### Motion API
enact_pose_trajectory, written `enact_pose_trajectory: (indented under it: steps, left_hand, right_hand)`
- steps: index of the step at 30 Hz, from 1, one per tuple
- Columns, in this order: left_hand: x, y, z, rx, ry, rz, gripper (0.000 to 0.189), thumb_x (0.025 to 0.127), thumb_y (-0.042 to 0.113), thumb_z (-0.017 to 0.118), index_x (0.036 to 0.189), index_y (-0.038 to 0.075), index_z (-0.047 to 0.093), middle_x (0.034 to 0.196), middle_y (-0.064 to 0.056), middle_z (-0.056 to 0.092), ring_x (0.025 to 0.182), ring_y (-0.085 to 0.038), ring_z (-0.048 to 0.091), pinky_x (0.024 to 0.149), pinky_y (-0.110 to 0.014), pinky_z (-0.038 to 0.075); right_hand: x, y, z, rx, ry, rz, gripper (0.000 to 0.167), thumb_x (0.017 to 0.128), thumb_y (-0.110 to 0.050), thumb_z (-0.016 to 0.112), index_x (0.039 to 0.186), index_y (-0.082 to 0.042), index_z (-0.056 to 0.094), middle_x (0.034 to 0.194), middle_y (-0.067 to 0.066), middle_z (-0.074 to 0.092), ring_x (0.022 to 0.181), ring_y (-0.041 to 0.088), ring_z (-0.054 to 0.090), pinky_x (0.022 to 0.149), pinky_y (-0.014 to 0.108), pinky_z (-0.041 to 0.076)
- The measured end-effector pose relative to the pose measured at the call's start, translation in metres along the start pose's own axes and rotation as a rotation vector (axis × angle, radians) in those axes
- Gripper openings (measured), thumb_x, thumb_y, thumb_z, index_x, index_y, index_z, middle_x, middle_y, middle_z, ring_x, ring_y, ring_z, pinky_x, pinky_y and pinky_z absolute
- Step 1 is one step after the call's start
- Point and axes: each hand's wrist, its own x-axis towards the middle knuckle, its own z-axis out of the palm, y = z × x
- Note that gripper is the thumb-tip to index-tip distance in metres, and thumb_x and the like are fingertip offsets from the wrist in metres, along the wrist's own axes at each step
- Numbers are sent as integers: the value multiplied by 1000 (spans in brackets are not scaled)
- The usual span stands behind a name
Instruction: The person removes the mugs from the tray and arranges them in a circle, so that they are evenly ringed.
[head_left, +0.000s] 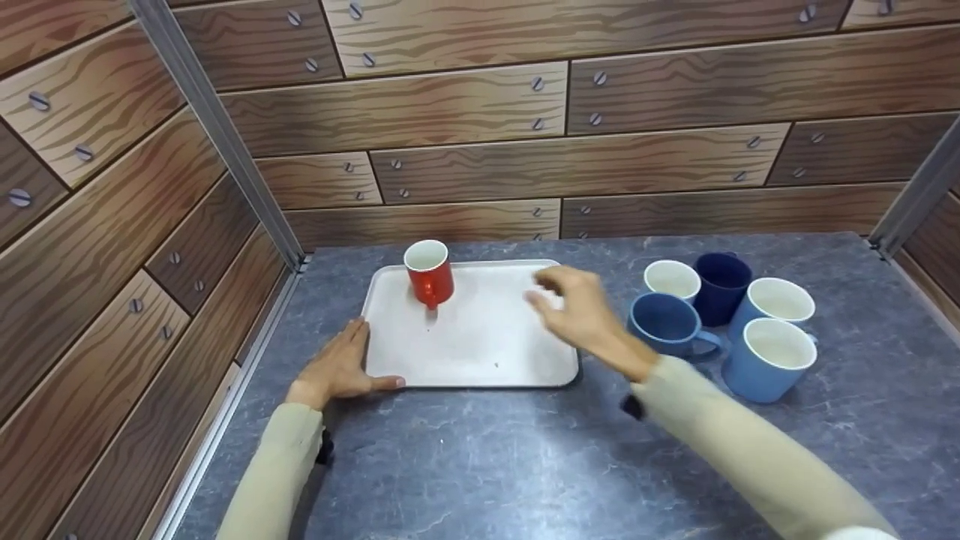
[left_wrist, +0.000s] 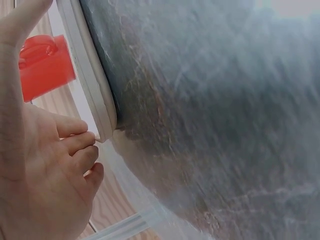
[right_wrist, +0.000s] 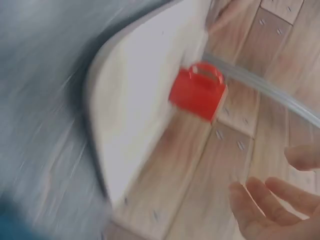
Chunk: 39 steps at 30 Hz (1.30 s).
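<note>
A red mug point(head_left: 431, 279) stands upright on the white tray point(head_left: 465, 352), near its back left corner, handle toward me. My left hand point(head_left: 337, 364) rests against the tray's front left corner, fingers along the left side and thumb at the front rim. In the left wrist view, the fingertips of that left hand point(left_wrist: 60, 165) meet the tray rim point(left_wrist: 92, 75). Over the tray's right side hovers my right hand point(head_left: 577, 307), blurred, with loosely bent fingers and nothing in it. The right wrist view shows those fingers point(right_wrist: 265, 205) apart from the red mug point(right_wrist: 197, 92).
To the right of the tray several mugs stand close together: a dark navy mug point(head_left: 720, 292), a medium-blue mug point(head_left: 664, 326), and light blue ones, such as the front mug point(head_left: 761, 375). Wood-patterned walls point(head_left: 465, 120) enclose the grey marbled table point(head_left: 487, 465) at the back and sides.
</note>
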Motion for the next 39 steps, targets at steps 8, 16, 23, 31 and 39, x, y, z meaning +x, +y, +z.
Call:
enact_pose_trajectory:
  steps: [8,16,23,31,39]
  left_hand:
    - [-1,1,4,-6,-6,-6,141,73,84,77,167,-6,22,175,-29,20,161,-50,21,132,-63,24]
    - [-7,-3,8,-16,-1,0,142,73,84,78,166,-8,23,174,-31,20,160,-52,22,131,-64,25]
    - [-10,-4,4,-15,0,3,143,73,85,77,167,-7,21,174,-31,19,160,-53,22,131,-65,24]
    - [-8,-3,-1,-9,-1,1,143,73,84,77,167,-7,20,174,-31,18,160,-53,21,131,-64,23]
    - [-1,0,1,-22,5,23,142,74,83,77,166,-9,20,174,-32,18,160,-54,20,131,-65,23]
  right_hand:
    - [52,-19,78,138,-230,267,42,98,-24,77,129,4,72,126,24,75,113,38,74,101,46,61]
    - [71,-25,145,207,-203,383,31,97,-24,78,117,1,78,111,15,80,106,28,75,95,40,62]
    - [75,-34,175,295,-118,464,26,101,-17,73,115,4,78,111,17,80,106,28,74,99,38,61]
    - [78,-39,187,364,-94,635,25,104,-20,68,105,1,83,98,11,82,77,12,63,70,21,53]
    - [76,-39,184,390,-46,653,22,103,-14,69,99,3,84,94,12,83,71,6,57,63,15,42]
